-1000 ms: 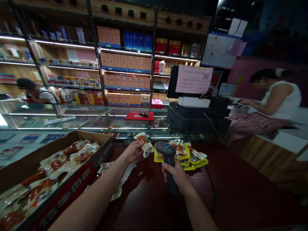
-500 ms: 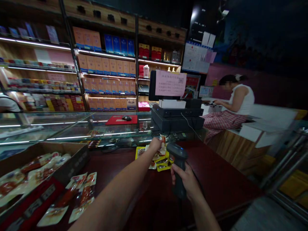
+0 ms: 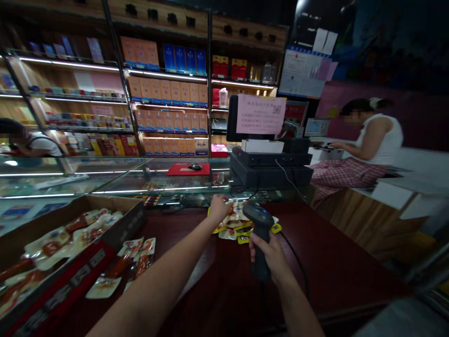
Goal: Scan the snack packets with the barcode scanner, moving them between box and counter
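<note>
In my right hand (image 3: pixel 271 252) is a dark grey barcode scanner (image 3: pixel 260 234), held upright by its handle with a small blue light on top. My left hand (image 3: pixel 218 209) is stretched out at the left edge of a pile of vacuum-packed snack packets (image 3: pixel 242 222), some white and some yellow. Its fingers are loosely bent toward the pile, and no packet shows clearly between them. The scanner head hides part of the pile. Two sausage-like snack packets (image 3: pixel 121 264) lie closer to me on the left, partly behind my left forearm.
An open cardboard box (image 3: pixel 131 220) of similar packets stands at left on the dark red table (image 3: pixel 336 262). A cash register with monitor (image 3: pixel 270 166) stands behind the pile, beside a glass counter (image 3: pixel 115 180). The scanner cable (image 3: pixel 298 255) runs right. People sit at right and far left.
The view has turned left, so everything sits further right. My left hand has moved left from the packet it had at its fingertips. The scanner stays in my right hand.
</note>
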The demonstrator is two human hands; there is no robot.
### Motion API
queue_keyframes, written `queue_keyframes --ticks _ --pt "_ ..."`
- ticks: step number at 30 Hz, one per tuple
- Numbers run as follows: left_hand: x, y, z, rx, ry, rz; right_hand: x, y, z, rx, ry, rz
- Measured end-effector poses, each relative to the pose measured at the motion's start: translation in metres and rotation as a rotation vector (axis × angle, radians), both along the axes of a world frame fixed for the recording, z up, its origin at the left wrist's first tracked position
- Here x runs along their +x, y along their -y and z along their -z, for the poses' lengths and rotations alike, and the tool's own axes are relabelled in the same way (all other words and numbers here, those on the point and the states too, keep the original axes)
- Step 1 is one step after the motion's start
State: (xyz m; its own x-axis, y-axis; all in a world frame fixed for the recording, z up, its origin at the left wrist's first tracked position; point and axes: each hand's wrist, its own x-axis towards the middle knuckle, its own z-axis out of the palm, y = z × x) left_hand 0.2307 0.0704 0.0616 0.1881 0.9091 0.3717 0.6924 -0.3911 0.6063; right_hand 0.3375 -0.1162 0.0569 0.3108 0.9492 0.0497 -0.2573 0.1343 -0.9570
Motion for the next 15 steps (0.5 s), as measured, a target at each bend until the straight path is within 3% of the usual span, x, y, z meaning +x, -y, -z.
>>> queue_keyframes --ticks 4,7,9,12,15 --pt "-0.1 0.013 -0.004 -0.019 -0.182 -0.046 -0.02 -0.009 0.003 -0.035 0.024 -0.076" --pt "-0.184 0.034 -0.001 -0.157 -0.398 -0.206 -0.041 -0.018 0.005 -0.044 0.039 -0.145" --pt "-0.226 0.05 0.005 -0.286 -0.551 -0.303 -0.057 -0.026 0.006 -0.05 0.051 -0.182" --pt "-0.257 0.07 0.017 -0.403 -0.685 -0.308 -0.081 -0.04 0.011 -0.027 0.074 -0.242" --pt "-0.255 0.078 0.026 -0.405 -0.694 -0.306 -0.103 -0.057 0.016 0.001 0.093 -0.316"
